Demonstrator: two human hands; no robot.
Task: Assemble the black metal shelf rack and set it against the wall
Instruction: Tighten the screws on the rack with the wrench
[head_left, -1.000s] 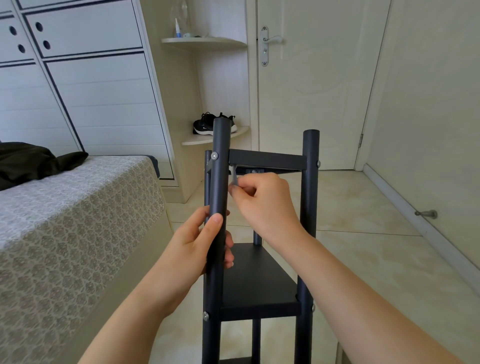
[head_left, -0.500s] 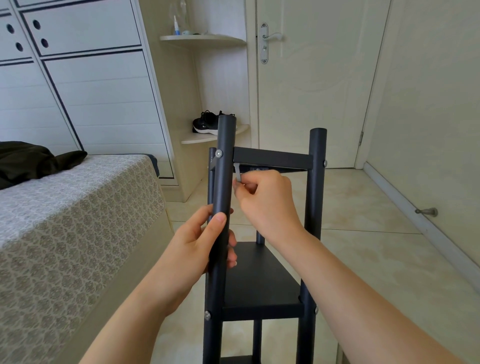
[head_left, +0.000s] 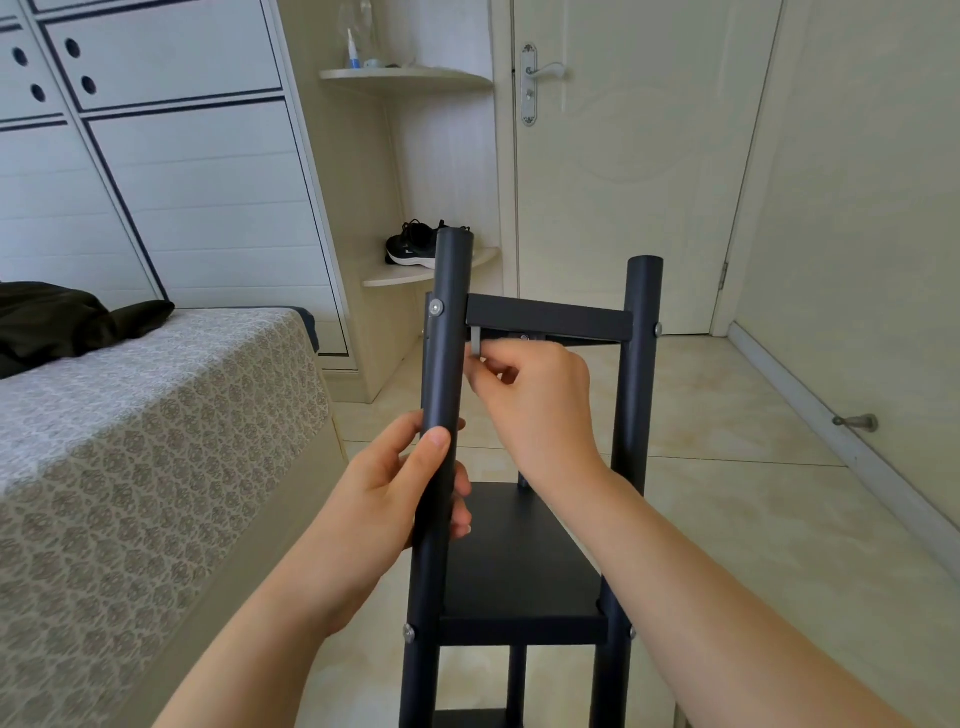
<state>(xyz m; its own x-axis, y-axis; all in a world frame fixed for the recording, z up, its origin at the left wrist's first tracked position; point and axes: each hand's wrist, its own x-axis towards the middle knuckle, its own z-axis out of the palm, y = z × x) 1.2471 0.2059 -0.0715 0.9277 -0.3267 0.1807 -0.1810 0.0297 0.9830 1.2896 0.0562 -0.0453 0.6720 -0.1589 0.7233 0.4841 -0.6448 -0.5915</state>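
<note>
The left hand (head_left: 400, 493) is nearest, its fingers and thumb curled round the front left post (head_left: 441, 384) of the black metal shelf rack (head_left: 519, 561), about midway between two shelf levels. The rack stands upright on the pale glossy floor tiles (head_left: 737, 530), just beside the bed (head_left: 156, 441) and well apart from the right-hand wall (head_left: 883, 208).

A little higher, the right hand (head_left: 540, 405) reaches in between the two front posts. Its thumb and fingertips pinch a small silver hex key (head_left: 475, 343), which stands upright just beneath the top crossbar (head_left: 545, 317), close against the left post. Silver bolt heads show on the outer faces of the posts.

The bed on the left wears a grey cover with a repeating medallion pattern, and a dark garment (head_left: 67, 322) lies crumpled at its far end. On the right, a metal door stop (head_left: 857, 422) juts out low on the wall, above the skirting.

Farther back stands a white wardrobe (head_left: 197, 197) with dark trim lines and round finger holes. Beside it are cream corner shelves (head_left: 410, 79): a black sneaker (head_left: 413, 248) sits on the lower one and a small bottle (head_left: 353, 49) on the upper. A closed cream door (head_left: 634, 197) with a silver lever handle (head_left: 543, 70) fills the far wall.
</note>
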